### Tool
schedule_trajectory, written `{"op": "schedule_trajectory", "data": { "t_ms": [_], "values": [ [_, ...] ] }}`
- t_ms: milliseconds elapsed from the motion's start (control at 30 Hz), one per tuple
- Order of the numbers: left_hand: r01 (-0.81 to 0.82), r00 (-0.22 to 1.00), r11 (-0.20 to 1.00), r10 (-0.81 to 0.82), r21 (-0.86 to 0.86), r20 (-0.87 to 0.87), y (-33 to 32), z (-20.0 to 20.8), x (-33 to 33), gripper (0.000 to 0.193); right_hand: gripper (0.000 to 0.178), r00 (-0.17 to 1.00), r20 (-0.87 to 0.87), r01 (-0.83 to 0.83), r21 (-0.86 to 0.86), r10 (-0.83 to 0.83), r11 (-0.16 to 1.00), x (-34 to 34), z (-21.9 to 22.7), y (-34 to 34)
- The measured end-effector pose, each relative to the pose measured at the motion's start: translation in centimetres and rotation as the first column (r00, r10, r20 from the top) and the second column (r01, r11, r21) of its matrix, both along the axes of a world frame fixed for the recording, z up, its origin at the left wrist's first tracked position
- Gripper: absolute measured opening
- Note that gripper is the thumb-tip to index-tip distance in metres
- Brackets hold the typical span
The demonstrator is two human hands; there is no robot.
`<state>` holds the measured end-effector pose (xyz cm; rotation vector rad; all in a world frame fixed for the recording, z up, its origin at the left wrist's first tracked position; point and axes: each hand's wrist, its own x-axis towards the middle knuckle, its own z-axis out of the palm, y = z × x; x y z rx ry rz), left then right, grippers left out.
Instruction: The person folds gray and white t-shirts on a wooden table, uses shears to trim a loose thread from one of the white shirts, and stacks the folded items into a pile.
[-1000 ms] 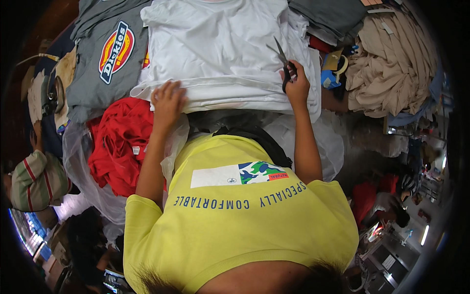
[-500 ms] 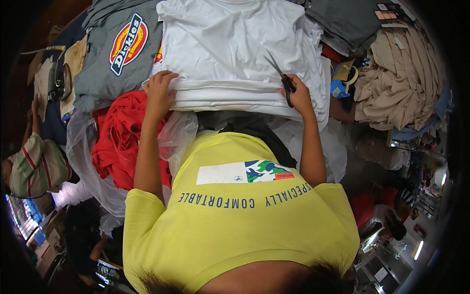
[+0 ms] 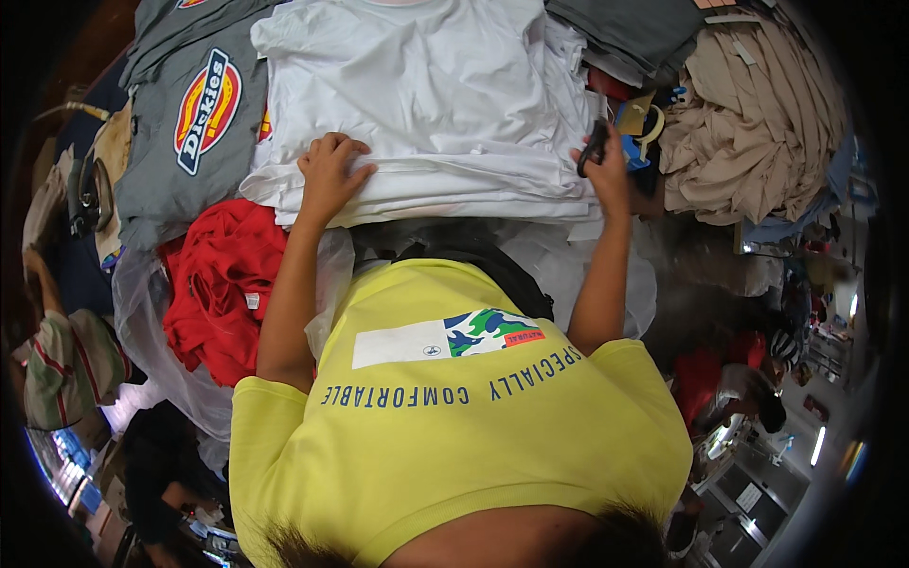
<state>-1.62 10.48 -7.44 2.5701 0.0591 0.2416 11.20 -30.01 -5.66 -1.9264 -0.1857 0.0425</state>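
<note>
A stack of white T-shirts point(image 3: 426, 85) lies flat in front of me, its layered lower edges toward my body. On the near left part of the top shirt rests my left hand point(image 3: 333, 175), fingers spread and lying on the cloth, gripping nothing that shows. At the stack's right edge my right hand point(image 3: 611, 170) is closed around black-handled scissors point(image 3: 593, 150). The blades point away from me, and their tips are hard to make out. Beside the scissors is a tape roll on a blue dispenser point(image 3: 644, 142).
Grey shirts with a large badge print point(image 3: 161, 142) lie left. Red cloth point(image 3: 222, 293) sits in clear plastic point(image 3: 142, 331) below them. A beige cloth pile point(image 3: 757, 123) and folded dark grey clothes point(image 3: 634, 33) are right. Another person's striped sleeve point(image 3: 71, 364) shows far left.
My left hand has shifted inward from the stack's left end onto the top shirt. My right hand, with the scissors, has moved outward to the right edge. The view has shifted slightly.
</note>
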Motion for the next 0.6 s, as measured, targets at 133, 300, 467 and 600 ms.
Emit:
{"op": "schedule_trajectory", "data": {
  "t_ms": [133, 300, 467, 600],
  "values": [
    [-0.025, 0.998, 0.994, 0.019, 0.107, 0.056, -1.5, 0.5, 0.5, 0.026, 0.062, 0.980, -0.177, 0.100, 0.011, -0.097, 0.995, -1.1, 0.6, -7.2],
    [0.228, 0.964, 0.973, -0.232, 0.044, 0.132, -6.2, 0.3, 2.6, 0.023, 0.059, 0.971, 0.073, 0.223, -0.625, -0.228, 0.748, -1.5, -2.4, -9.9],
    [0.045, 0.899, 0.956, -0.165, -0.291, -0.404, -6.6, 0.5, 6.8, 0.038, 0.047, 0.945, 0.056, 0.253, -0.751, -0.324, 0.610, -1.0, -2.1, -7.4],
    [0.012, 0.854, 0.875, -0.260, -0.483, -0.450, -5.3, -0.6, 7.6, 0.037, 0.030, 0.961, 0.156, 0.263, -0.772, -0.229, 0.579, -1.3, -2.7, -6.9]
  ]
}}
